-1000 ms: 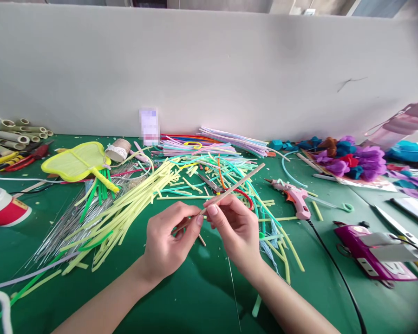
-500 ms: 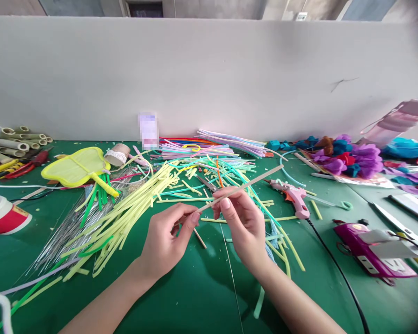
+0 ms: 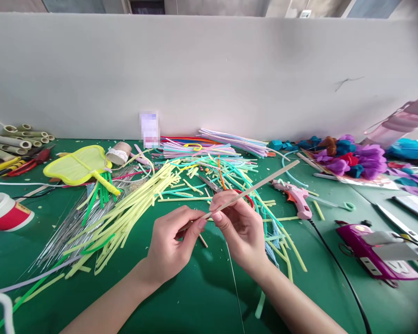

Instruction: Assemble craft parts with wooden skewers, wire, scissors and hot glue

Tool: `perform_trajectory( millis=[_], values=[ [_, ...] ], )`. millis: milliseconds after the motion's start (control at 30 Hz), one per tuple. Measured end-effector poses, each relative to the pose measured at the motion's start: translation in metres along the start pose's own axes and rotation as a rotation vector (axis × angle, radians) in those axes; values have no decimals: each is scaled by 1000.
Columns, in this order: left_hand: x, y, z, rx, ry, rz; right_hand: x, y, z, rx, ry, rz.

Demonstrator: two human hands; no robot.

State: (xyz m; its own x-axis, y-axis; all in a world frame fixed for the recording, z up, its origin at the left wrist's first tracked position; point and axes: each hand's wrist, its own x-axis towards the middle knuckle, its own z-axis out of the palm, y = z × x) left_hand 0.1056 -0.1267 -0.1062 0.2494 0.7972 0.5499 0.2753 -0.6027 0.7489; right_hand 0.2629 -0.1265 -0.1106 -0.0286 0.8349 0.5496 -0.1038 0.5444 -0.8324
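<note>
A thin pale beige strip (image 3: 261, 184) slants up to the right between my hands; whether it is wood or a fuzzy stem I cannot tell. My left hand (image 3: 176, 243) pinches its lower end between thumb and fingers. Close beside it, my right hand (image 3: 242, 232) pinches the strip too, thumb in front, and the long free end juts past it. Beyond my fingers lie scissors (image 3: 211, 184), partly hidden by my right hand. Yellow pipe cleaners (image 3: 125, 218) are heaped left of my hands. A short stick (image 3: 203, 240) lies below my fingertips.
A pink glue gun (image 3: 296, 197) with a black cord lies right, near a magenta power strip (image 3: 365, 253). Left are a yellow mesh fan shape (image 3: 78, 164), metal wires (image 3: 66, 232) and a paper cup (image 3: 7, 213). Purple paper flowers (image 3: 369, 160) sit back right.
My right hand has shifted left along the strip, closer to my left hand. More of the strip shows beyond it, and its tip reaches farther right. The view has shifted slightly.
</note>
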Motion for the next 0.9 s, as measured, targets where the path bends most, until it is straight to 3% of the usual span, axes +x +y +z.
perform_trajectory(
  millis=[300,500,633,900],
  values=[
    [0,-2,0,-319,-65,-272,4,1,-4,36,-58,178],
    [1,1,0,-430,-154,-367,6,-2,-1,247,-52,293],
    [-1,0,1,-474,-189,-385,6,-1,0,366,-52,303],
    [-5,-2,3,-526,-201,-392,3,2,-4,328,22,248]
  ],
)
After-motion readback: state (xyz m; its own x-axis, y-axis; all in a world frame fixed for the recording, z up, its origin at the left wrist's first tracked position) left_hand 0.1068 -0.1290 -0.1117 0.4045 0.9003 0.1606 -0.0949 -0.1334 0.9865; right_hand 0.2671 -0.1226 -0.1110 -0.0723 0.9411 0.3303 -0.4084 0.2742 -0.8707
